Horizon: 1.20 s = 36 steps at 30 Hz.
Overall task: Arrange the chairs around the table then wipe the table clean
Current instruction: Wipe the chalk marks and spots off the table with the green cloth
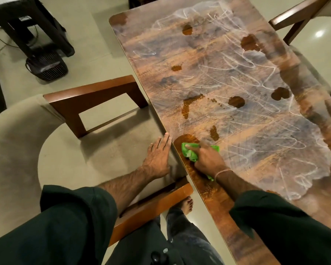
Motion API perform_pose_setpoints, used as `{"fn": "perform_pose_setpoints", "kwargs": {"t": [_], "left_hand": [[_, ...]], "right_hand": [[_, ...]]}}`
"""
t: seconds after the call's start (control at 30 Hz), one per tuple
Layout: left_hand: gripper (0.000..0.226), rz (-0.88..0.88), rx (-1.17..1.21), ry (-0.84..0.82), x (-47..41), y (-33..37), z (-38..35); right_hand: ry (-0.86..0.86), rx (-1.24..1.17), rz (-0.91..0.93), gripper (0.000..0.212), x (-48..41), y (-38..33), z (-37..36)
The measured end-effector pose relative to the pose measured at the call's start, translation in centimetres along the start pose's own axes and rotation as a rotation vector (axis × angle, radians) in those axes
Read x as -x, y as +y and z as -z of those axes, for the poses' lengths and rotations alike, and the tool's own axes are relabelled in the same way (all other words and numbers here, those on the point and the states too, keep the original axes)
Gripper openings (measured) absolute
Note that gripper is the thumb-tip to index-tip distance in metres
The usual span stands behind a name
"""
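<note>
Along the left edge of the bench [227, 77], one green cloth [191, 152] lies bunched under the right hand [206, 158], whose fingers curl over it and press it onto the wood; the hand is a little blurred. One thin pale band [222, 172] circles that wrist. The left hand [158, 155] lies flat with straight fingers on the seat of a chair [96, 96], just beside the bench edge, holding nothing.

Two chairs can be counted. The near one has a beige cushion and two brown wooden arms and stands against the bench's left side. Of the second chair [296, 17], only a wooden arm shows at the far right side.

White looping streaks [243, 73] cover most of the bench top, and several dark bare patches [236, 101] break through them; the strip nearest the person is dark wood as well.

On the floor to the far left stand one dark stool [30, 22] and one small black fan [47, 66] close together. One bare foot [187, 204] shows below the bench edge.
</note>
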State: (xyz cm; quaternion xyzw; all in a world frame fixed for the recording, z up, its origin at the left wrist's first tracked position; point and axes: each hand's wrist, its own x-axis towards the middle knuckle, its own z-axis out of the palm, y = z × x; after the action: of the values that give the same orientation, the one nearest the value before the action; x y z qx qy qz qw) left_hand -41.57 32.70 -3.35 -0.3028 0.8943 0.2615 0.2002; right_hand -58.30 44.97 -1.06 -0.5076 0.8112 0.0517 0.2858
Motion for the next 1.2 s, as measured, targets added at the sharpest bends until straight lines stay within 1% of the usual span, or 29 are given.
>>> {"fn": "perform_pose_setpoints", "kwargs": {"t": [0.07,0.13,0.17,0.23,0.3,0.33,0.37,0.43,0.5,0.57,0.63,0.7,0.73,0.77,0.83,0.9,0.97,1.03,1.13,1.17,1.2], "left_hand": [[0.108,0.009,-0.005,-0.008,-0.2,-0.3,0.0],[0.106,0.018,-0.019,-0.006,-0.5,-0.7,0.0],[0.106,0.020,-0.022,-0.003,-0.7,-0.8,0.0],[0.106,0.018,-0.013,0.004,-1.0,-1.0,0.2],[0.107,0.009,-0.014,0.005,-1.2,-1.2,0.4],[0.107,0.005,-0.019,0.009,-1.3,-1.3,0.5],[0.108,0.004,-0.022,0.015,-1.3,-1.3,0.6],[0.108,0.006,-0.017,0.024,-1.4,-1.5,0.9],[0.107,0.006,-0.006,0.026,-1.6,-1.7,1.0],[0.106,0.009,-0.003,0.030,-1.8,-1.8,1.1],[0.107,0.011,-0.005,0.024,-2.0,-1.9,1.5],[0.107,0.013,-0.020,0.023,-2.3,-2.2,1.8],[0.107,0.013,-0.028,0.025,-2.5,-2.4,2.0],[0.107,0.013,-0.037,0.030,-2.6,-2.4,2.2],[0.107,0.016,-0.046,0.036,-2.9,-2.8,2.6],[0.106,0.024,-0.046,0.033,-3.2,-3.0,2.9],[0.105,0.030,-0.046,0.039,-3.5,-3.1,3.2],[0.104,0.024,-0.053,0.054,-3.7,-3.3,3.4],[0.103,0.014,-0.067,0.058,-4.2,-3.6,4.0],[0.103,0.013,-0.072,0.060,-4.3,-3.6,4.1],[0.103,0.015,-0.078,0.060,-4.4,-3.7,4.2]], "right_hand": [[0.021,-0.007,-0.121,0.073,-1.5,-0.8,0.4],[0.028,-0.007,-0.167,0.075,-3.2,-3.0,0.2],[0.025,0.002,-0.147,0.075,-3.7,-4.1,0.0],[-0.004,0.043,-0.036,0.073,-3.5,-5.0,-0.2],[-0.038,0.062,0.076,0.070,-2.7,-3.5,0.3],[-0.043,0.055,0.090,0.070,-2.5,-2.5,0.5],[-0.029,0.039,0.065,0.070,-2.4,-1.5,0.8],[0.013,0.020,-0.043,0.073,-3.3,-1.3,1.0],[0.026,0.026,-0.147,0.075,-4.4,-3.3,0.8],[0.036,0.023,-0.174,0.075,-4.9,-5.8,0.5],[0.032,0.050,-0.063,0.073,-4.6,-6.5,0.3],[0.014,0.065,0.069,0.068,-4.1,-4.8,0.6],[0.004,0.064,0.097,0.066,-4.0,-3.6,1.0],[0.003,0.063,0.084,0.066,-4.1,-2.5,1.3],[0.037,0.053,-0.034,0.069,-5.0,-1.8,2.0],[0.069,0.035,-0.169,0.073,-6.2,-3.3,2.1],[0.052,0.017,-0.211,0.077,-6.9,-5.6,2.0],[0.009,0.051,-0.107,0.075,-6.7,-6.5,1.8],[-0.015,0.111,0.083,0.067,-5.7,-3.8,2.6],[-0.011,0.109,0.087,0.066,-5.7,-2.6,2.8],[0.008,0.086,0.045,0.067,-5.8,-1.9,3.1]]}}
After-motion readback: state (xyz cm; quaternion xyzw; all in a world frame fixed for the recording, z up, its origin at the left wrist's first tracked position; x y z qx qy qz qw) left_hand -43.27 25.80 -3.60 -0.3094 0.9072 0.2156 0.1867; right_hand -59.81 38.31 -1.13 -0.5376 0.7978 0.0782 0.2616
